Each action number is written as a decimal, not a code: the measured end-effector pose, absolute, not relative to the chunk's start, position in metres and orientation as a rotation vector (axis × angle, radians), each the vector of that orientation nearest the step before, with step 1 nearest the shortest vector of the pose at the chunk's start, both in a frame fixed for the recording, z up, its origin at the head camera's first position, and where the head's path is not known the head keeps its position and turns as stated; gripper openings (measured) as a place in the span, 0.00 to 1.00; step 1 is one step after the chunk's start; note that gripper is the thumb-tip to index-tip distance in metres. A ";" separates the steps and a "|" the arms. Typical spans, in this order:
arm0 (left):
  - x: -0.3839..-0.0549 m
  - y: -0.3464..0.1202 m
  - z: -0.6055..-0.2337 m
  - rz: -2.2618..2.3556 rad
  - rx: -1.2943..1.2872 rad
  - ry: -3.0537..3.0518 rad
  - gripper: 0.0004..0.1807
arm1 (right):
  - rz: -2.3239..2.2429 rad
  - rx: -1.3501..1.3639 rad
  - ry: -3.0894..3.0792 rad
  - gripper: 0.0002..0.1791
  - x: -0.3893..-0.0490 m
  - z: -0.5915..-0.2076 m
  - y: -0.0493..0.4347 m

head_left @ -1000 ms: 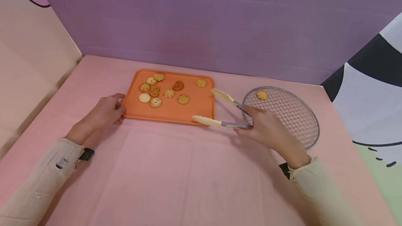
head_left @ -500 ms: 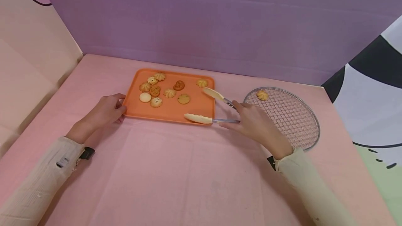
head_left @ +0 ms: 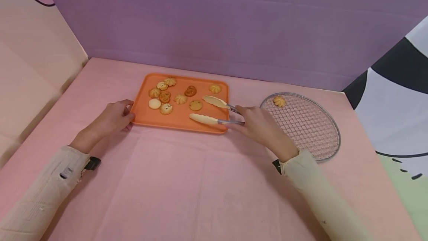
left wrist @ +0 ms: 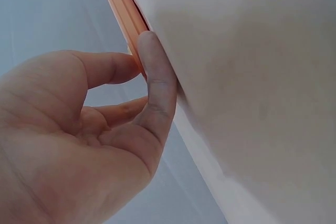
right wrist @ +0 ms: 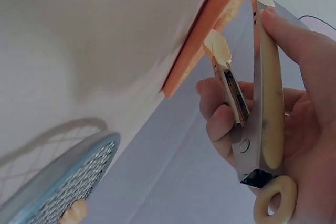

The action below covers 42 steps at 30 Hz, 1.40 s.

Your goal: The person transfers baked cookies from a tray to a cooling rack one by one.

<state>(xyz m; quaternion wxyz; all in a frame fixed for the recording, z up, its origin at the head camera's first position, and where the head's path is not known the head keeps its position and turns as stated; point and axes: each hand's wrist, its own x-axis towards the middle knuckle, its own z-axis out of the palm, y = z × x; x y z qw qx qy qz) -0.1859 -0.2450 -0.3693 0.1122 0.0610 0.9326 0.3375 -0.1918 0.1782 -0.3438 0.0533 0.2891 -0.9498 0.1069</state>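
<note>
An orange tray (head_left: 174, 124) holds several cookies, among them a round speckled cookie (head_left: 195, 105) and a fluted cookie (head_left: 180, 99). At its left edge my left hand (head_left: 115, 117) pinches the rim; the left wrist view shows thumb and fingers (left wrist: 157, 77) on either side of it. My right hand (head_left: 262, 127) grips metal tongs (right wrist: 257, 103) with cream scalloped tips. The tongs are spread, and their tips (head_left: 204, 118) hover over the tray's right part, just right of the speckled cookie. Nothing is between the tips.
To the right lies a round wire rack (head_left: 311, 122) with one fluted cookie (head_left: 279, 101) near its upper left rim. A purple wall (head_left: 227, 29) stands behind the pink-covered table (head_left: 180, 189). Another fluted cookie (head_left: 215, 88) sits in the tray's upper right corner.
My right hand has moved left with the tongs, from beside the tray's right edge to over the tray. The tong arms have drawn somewhat closer together. My left hand has stayed put.
</note>
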 end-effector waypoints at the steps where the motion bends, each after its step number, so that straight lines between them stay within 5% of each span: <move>1: -0.186 -0.245 -0.369 0.990 0.179 2.736 0.28 | 0.330 0.872 -2.899 0.27 -0.193 -0.343 0.177; 10: -0.187 -0.244 -0.369 0.980 0.175 2.734 0.28 | 0.383 0.810 -2.977 0.33 -0.199 -0.341 0.167; 28: -0.187 -0.244 -0.373 0.998 0.181 2.737 0.27 | 0.271 0.777 -2.874 0.22 -0.200 -0.344 0.160; 42: -0.187 -0.247 -0.375 1.054 0.195 2.713 0.26 | 0.275 0.778 -2.798 0.24 -0.198 -0.338 0.177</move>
